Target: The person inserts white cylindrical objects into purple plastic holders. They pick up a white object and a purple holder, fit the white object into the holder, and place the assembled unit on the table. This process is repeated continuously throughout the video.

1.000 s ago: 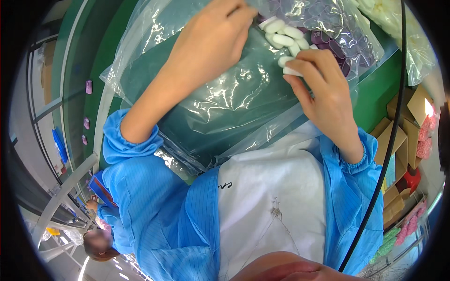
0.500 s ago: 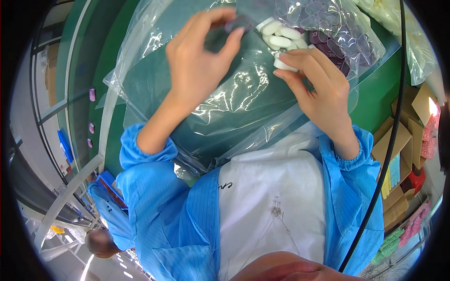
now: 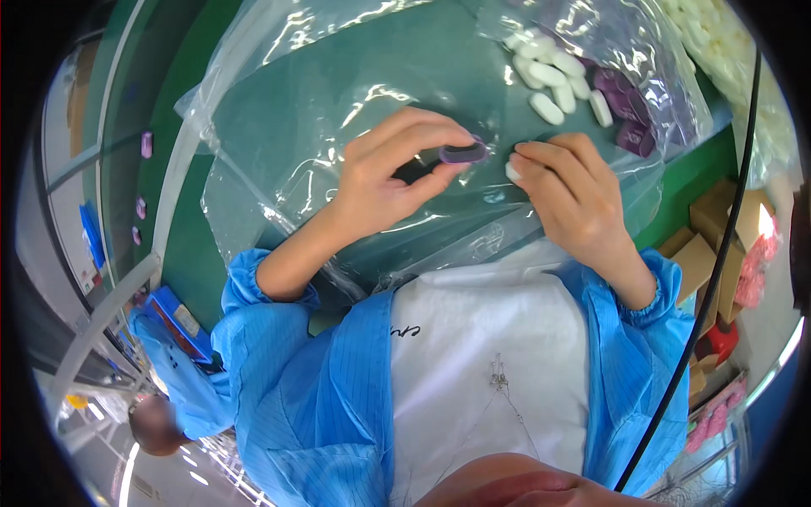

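Note:
My left hand pinches a purple oval shell between thumb and fingers, its hollow opening showing. Close to its right, my right hand is closed on a small white oval piece, mostly hidden by the fingertips. The two parts are a short gap apart, above clear plastic sheeting spread over the green table. Beyond my right hand lies a loose pile of white oval pieces. Beside that pile, to its right, are several dark purple pieces.
A clear bag of oval parts lies at the far right, with a bag of pale pieces beyond it. A black cable crosses the right side. Open cardboard boxes stand at right. Purple pieces sit at left. Another person is lower left.
Both hands have drawn back toward me and closer together. My right hand has carried a white oval piece away from the pile; my left hand has brought the purple shell nearer.

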`<action>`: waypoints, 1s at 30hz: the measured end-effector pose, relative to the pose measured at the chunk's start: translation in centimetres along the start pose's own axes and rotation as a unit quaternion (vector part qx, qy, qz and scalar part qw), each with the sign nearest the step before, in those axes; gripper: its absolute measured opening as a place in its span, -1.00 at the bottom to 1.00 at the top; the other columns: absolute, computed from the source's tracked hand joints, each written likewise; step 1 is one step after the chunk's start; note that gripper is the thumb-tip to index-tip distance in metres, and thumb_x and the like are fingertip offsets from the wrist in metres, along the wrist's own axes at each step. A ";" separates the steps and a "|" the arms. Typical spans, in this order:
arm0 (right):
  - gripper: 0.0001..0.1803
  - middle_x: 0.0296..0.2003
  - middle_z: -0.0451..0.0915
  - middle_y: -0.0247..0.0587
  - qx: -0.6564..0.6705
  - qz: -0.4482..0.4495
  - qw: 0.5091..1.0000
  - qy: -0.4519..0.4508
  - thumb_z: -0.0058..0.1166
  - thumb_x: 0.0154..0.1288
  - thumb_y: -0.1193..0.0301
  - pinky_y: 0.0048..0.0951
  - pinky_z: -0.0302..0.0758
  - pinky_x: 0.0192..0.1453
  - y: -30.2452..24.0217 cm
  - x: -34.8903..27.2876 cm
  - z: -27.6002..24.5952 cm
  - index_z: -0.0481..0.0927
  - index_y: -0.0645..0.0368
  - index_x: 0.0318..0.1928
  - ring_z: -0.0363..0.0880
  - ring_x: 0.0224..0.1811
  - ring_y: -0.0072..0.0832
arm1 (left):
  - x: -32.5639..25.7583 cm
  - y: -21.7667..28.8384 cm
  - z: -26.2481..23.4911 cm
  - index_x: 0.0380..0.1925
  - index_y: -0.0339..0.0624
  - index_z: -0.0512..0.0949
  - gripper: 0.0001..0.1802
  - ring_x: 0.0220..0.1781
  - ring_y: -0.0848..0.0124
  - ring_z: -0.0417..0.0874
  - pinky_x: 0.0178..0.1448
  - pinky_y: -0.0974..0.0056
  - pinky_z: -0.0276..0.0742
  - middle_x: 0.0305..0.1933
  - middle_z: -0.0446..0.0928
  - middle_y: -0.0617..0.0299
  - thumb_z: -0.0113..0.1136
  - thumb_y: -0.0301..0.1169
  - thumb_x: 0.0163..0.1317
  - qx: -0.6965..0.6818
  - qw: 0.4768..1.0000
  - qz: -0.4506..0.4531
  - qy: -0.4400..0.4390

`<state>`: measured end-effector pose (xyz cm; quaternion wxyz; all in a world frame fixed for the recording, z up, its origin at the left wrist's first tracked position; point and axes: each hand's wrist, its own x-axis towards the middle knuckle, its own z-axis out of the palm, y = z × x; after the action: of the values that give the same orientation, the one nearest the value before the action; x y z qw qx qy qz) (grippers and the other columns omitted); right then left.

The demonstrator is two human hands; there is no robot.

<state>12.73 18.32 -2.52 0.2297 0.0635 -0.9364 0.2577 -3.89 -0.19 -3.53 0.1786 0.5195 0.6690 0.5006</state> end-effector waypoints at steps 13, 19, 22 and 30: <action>-0.82 -0.13 0.59 0.00 0.145 -0.002 0.989 0.006 0.32 0.19 0.73 -0.21 0.56 -0.01 -0.5 1.3 2.2 0.60 0.37 -0.23 0.60 -0.09 -0.14 | -2.2 -1.2 1.6 -0.28 -0.17 0.66 -0.80 -0.21 0.17 0.62 -0.18 0.13 0.55 -0.31 0.59 0.18 0.47 -0.43 0.10 -0.068 0.991 0.101 0.057; -0.81 -0.17 0.61 -0.05 0.169 -0.039 0.985 -0.022 0.29 0.20 0.73 -0.20 0.53 -0.01 0.3 1.7 1.9 0.65 0.35 -0.17 0.58 -0.12 -0.16 | -1.7 -1.5 2.9 -0.38 -0.22 0.66 -0.82 -0.32 0.20 0.64 -0.27 0.16 0.53 -0.42 0.59 0.18 0.49 -0.42 0.06 -0.063 0.982 0.135 0.115; -0.80 -0.18 0.61 -0.05 0.159 -0.062 0.985 -0.020 0.29 0.20 0.73 -0.21 0.53 -0.01 0.6 2.1 2.5 0.66 0.34 -0.17 0.58 -0.12 -0.16 | -1.6 -1.7 2.7 -0.39 -0.23 0.66 -0.82 -0.34 0.23 0.64 -0.29 0.19 0.53 -0.43 0.58 0.19 0.48 -0.43 0.05 -0.067 0.983 0.128 0.117; -0.79 -0.19 0.62 -0.06 0.116 -0.162 0.980 -0.021 0.29 0.19 0.73 -0.23 0.53 -0.02 2.4 2.6 2.6 0.67 0.32 -0.16 0.58 -0.13 -0.16 | -1.9 -1.7 2.0 -0.35 -0.22 0.64 -0.81 -0.29 0.21 0.61 -0.25 0.16 0.52 -0.37 0.57 0.20 0.49 -0.48 0.06 -0.087 0.987 0.106 0.081</action>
<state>8.88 19.02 -4.36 0.2403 0.2460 -0.8819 0.3226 -2.48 -0.77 -6.44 0.1146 0.5277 0.5767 0.6130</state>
